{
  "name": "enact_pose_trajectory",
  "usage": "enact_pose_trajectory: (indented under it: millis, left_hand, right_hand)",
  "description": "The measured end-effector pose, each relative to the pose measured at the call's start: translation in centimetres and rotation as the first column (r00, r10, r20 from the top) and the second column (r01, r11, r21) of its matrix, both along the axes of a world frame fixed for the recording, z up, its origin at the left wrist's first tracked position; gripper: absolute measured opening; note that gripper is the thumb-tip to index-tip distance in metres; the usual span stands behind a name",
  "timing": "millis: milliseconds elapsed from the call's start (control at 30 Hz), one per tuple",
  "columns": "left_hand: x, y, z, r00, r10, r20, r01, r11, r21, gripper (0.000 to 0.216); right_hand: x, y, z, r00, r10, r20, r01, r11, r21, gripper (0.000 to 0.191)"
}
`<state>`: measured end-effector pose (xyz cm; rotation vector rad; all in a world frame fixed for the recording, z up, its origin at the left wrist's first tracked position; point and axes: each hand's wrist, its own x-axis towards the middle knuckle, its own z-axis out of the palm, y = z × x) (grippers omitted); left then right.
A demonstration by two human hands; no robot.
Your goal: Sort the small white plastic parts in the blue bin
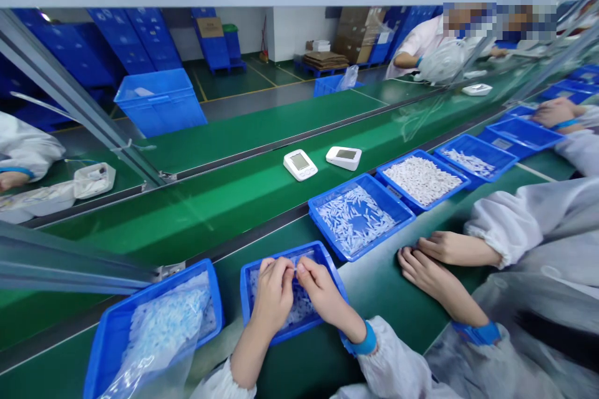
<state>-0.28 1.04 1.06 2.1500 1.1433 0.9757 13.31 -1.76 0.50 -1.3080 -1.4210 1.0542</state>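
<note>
My left hand [274, 292] and my right hand [322, 292] meet over a blue tray [246, 299] that holds small pale parts [299, 307]. The fingertips of both hands are pinched close together, around something too small to make out. A blue wristband [364, 338] circles my right wrist. To the left stands another blue tray [96, 349], with a clear plastic bag [161, 330] of light-blue and white small pieces lying in it.
Further right along the bench are blue trays with small white strips [350, 218] and white parts [421, 179]. Two white devices with screens [299, 164] [345, 157] lie on the green belt [243, 184]. A co-worker's hands [440, 262] rest at the right.
</note>
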Motion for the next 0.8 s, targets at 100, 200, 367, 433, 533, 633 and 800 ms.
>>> enact_pose_trajectory:
  millis: [100, 200, 367, 433, 533, 633, 800]
  left_hand:
    - [-0.2, 0.0, -0.5, 0.999, -0.031, 0.030, 0.032, 0.999, -0.041, 0.020]
    - [-0.4, -0.1, -1.0, 0.997, -0.043, 0.057, 0.048, 0.995, -0.082, 0.026]
    - [-0.5, 0.1, -1.3, 0.996, -0.080, 0.036, 0.082, 0.994, -0.074, 0.023]
    - [-0.4, 0.2, -1.2, 0.989, -0.149, -0.015, 0.149, 0.988, -0.047, 0.023]
    - [-0.1, 0.3, -1.1, 0.972, -0.221, -0.081, 0.219, 0.975, -0.036, 0.026]
    - [0.1, 0.3, -1.0, 0.960, -0.245, -0.134, 0.239, 0.969, -0.058, 0.027]
    - [0.3, 0.4, -0.9, 0.942, -0.252, -0.223, 0.227, 0.965, -0.129, 0.026]
  right_hand:
    - [0.1, -0.6, 0.7, 0.979, -0.163, 0.121, 0.133, 0.964, 0.229, 0.025]
    - [1.1, -1.6, 1.8, 0.878, -0.458, 0.141, 0.296, 0.749, 0.592, 0.015]
    - [5.8, -1.8, 3.4, 0.464, -0.874, 0.145, 0.296, 0.307, 0.905, 0.021]
    - [8.3, -0.7, 3.2, 0.284, -0.940, 0.187, 0.428, 0.299, 0.853, 0.016]
    - [11.3, 1.0, 2.1, 0.314, -0.920, 0.237, 0.659, 0.390, 0.643, 0.027]
    - [11.7, 1.9, 1.3, 0.407, -0.898, 0.167, 0.701, 0.425, 0.573, 0.023]
    - [8.7, 1.4, 0.9, 0.773, -0.607, 0.184, 0.446, 0.727, 0.523, 0.011]
